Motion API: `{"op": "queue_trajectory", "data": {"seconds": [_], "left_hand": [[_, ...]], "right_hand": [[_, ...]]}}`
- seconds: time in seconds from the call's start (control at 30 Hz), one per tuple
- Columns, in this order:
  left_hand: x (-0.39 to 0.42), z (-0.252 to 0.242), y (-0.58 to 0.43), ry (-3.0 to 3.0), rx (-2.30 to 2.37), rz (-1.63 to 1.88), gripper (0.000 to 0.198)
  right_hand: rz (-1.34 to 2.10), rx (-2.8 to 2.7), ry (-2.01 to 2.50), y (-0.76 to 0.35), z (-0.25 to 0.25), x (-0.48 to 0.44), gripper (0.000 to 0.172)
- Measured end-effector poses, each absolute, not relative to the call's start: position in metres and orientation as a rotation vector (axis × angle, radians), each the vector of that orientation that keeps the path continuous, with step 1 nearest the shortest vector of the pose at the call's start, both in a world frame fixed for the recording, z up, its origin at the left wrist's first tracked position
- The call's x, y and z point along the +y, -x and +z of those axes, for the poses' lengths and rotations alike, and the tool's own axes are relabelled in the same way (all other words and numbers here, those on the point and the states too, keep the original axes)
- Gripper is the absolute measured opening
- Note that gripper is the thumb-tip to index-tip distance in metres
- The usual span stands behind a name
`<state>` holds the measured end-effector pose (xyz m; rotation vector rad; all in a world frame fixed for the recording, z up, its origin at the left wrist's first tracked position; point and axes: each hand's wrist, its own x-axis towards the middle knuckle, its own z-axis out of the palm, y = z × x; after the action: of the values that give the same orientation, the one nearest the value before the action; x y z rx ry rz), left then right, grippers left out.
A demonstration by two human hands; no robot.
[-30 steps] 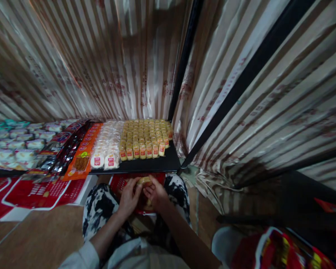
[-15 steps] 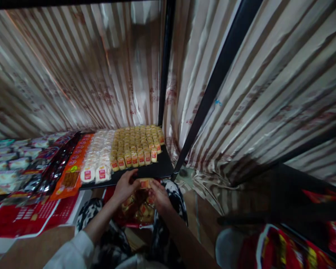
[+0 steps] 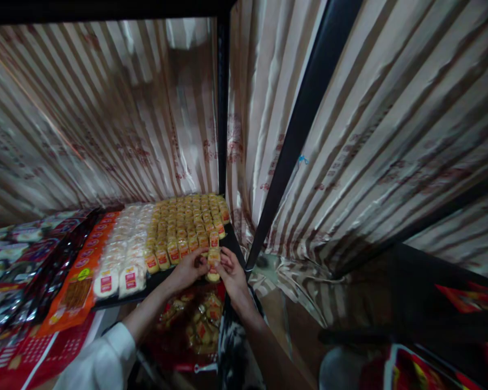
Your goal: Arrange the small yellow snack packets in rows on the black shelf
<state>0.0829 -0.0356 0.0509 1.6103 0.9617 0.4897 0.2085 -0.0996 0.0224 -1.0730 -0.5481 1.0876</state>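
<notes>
Between my two hands is a small yellow wrapped snack cake (image 3: 213,264) with an orange-red label, held upright at the shelf's front edge. My left hand (image 3: 190,269) pinches it from the left, fingers curled. My right hand (image 3: 233,275) grips its right side between thumb and fingers. Just behind it, rows of matching yellow wrapped cakes (image 3: 183,227) stand packed on the black shelf (image 3: 233,246). Below my hands an open red bag (image 3: 179,366) holds several loose wrapped cakes (image 3: 203,327).
Left of the yellow rows stand white round wrapped cakes (image 3: 132,279), then orange snack packets (image 3: 75,290) and dark shiny packets (image 3: 44,271). Black frame posts (image 3: 293,135) rise before striped curtains (image 3: 166,108). Red packages (image 3: 427,368) lie at lower right.
Both hands have risen from above the red bag to the shelf's front edge, carrying the snack cake, which has turned from lying sideways to upright. The view has shifted slightly.
</notes>
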Motion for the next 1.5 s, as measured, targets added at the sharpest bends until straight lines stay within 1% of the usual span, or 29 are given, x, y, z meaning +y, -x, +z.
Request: {"op": "queue_trajectory", "data": {"seconds": [0.13,0.2,0.33,0.43,0.5,0.6,0.73,1.07,1.27,1.4,1.5], "left_hand": [[-0.028,0.054,-0.098,-1.523,0.985,0.532,0.046],[-0.020,0.056,-0.103,-1.585,1.001,0.509,0.042],[0.002,0.058,-0.112,-1.753,0.973,0.553,0.043],[0.021,0.063,-0.122,-1.826,1.021,0.594,0.035],[0.034,0.070,-0.130,-1.874,1.111,0.685,0.031],[0.053,0.083,-0.144,-1.925,1.206,0.830,0.034],[0.072,0.088,-0.167,-1.994,1.192,0.881,0.034],[0.095,0.064,-0.207,-2.346,1.199,0.665,0.035],[0.095,0.056,-0.213,-2.520,1.249,0.449,0.027],[0.094,0.052,-0.219,-2.505,1.303,0.442,0.025],[0.094,0.048,-0.225,-2.460,1.330,0.508,0.025]], "right_hand": [[1.057,-0.594,1.057,-0.211,0.015,-0.093,0.041],[1.026,-0.614,1.080,-0.212,0.009,-0.088,0.039],[1.010,-0.629,1.104,-0.217,0.000,-0.075,0.043],[0.966,-0.646,1.112,-0.223,-0.002,-0.064,0.043],[0.891,-0.652,1.179,-0.227,-0.003,-0.056,0.042],[0.746,-0.686,1.329,-0.234,-0.010,-0.041,0.042],[0.678,-0.749,1.418,-0.237,-0.023,-0.023,0.045],[0.712,-0.778,1.414,-0.239,-0.033,-0.021,0.044],[0.688,-0.797,1.471,-0.237,-0.036,-0.020,0.047],[0.644,-0.839,1.511,-0.237,-0.037,-0.021,0.044],[0.616,-0.841,1.516,-0.237,-0.037,-0.022,0.040]]}}
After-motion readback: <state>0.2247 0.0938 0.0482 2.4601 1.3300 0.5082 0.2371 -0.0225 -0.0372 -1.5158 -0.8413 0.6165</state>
